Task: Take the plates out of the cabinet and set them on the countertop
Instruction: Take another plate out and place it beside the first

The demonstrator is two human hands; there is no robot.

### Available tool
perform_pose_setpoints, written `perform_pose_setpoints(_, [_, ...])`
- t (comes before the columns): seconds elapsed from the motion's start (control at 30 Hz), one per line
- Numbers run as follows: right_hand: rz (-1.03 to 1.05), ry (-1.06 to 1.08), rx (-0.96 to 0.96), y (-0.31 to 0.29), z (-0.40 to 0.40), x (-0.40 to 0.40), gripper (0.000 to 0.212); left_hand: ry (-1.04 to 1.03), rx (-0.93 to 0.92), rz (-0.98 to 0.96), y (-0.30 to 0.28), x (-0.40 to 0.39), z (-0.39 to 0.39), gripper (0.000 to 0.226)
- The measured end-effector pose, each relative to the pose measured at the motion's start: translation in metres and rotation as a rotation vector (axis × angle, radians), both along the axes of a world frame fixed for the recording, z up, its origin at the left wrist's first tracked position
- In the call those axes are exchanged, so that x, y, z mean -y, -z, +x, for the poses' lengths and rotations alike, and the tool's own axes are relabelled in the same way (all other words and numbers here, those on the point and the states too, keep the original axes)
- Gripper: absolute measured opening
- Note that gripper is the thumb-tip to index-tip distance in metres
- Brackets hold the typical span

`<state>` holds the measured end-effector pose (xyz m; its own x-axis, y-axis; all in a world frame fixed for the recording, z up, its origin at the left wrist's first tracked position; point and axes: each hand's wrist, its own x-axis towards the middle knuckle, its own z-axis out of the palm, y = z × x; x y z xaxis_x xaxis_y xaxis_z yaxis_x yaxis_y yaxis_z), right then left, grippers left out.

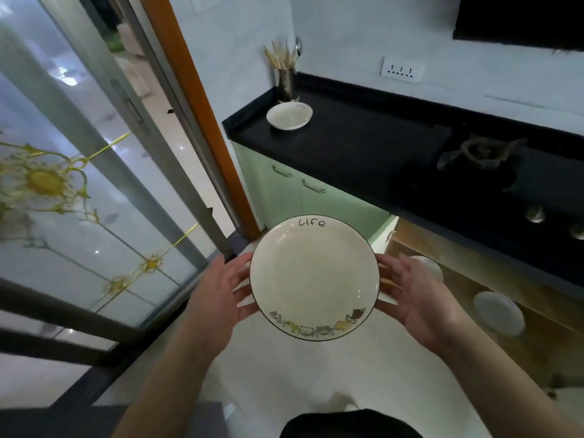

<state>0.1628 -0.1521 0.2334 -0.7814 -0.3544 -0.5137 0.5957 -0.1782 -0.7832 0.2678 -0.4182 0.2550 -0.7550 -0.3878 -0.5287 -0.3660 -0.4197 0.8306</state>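
Note:
A cream plate [314, 279] with a dark rim, the word "Life" and small cartoon animals is held level above the floor. My left hand [218, 295] grips its left edge and my right hand [414, 298] grips its right edge. On the black countertop [354, 143], at its far left end, a second white plate [289, 115] lies flat. To the right, under the counter, the cabinet [505, 339] stands open, with two more pale dishes [498, 312] inside on a wooden shelf.
A metal holder with chopsticks and a spoon [287, 75] stands behind the counter plate. A gas hob [480, 159] takes the counter's right part. Green cabinet doors [294, 191] are below. A sliding glass door [94, 184] fills the left.

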Motion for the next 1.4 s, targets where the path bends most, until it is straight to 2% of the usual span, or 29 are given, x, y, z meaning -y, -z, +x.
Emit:
perform_pose_setpoints(0.17, [-0.003, -0.102, 0.0, -0.001, -0.038, 0.047, 0.044, -0.062, 0.017, -0.03, -0.003, 0.032, -0.011, 0.051])
perform_pose_setpoints(0.3, [-0.014, -0.158, 0.011, -0.002, -0.058, 0.088, 0.046, -0.153, 0.012, -0.05, 0.004, 0.067, -0.017, 0.057])
perform_pose_setpoints(0.7, [0.131, -0.168, -0.08, -0.005, -0.097, 0.252, 0.038, -0.126, 0.019, -0.008, 0.028, 0.224, -0.071, 0.052])
perform_pose_setpoints(0.83, [0.131, -0.121, -0.102, -0.005, -0.11, 0.293, 0.038, -0.037, 0.004, -0.005, 0.028, 0.275, -0.098, 0.05])
perform_pose_setpoints(1.03, [0.137, -0.002, -0.105, -0.017, -0.135, 0.308, 0.039, 0.088, -0.016, 0.025, 0.021, 0.301, -0.152, 0.05])
perform_pose_setpoints(1.17, [0.138, 0.076, -0.102, -0.019, -0.165, 0.297, 0.037, 0.194, -0.033, -0.04, 0.024, 0.301, -0.204, 0.038])
perform_pose_setpoints(1.3, [0.122, 0.159, -0.058, -0.008, -0.197, 0.28, 0.039, 0.248, -0.02, -0.02, 0.028, 0.29, -0.258, 0.051])
perform_pose_setpoints(1.4, [0.094, 0.212, -0.023, -0.004, -0.226, 0.268, 0.04, 0.29, 0.001, -0.061, 0.024, 0.277, -0.301, 0.047])
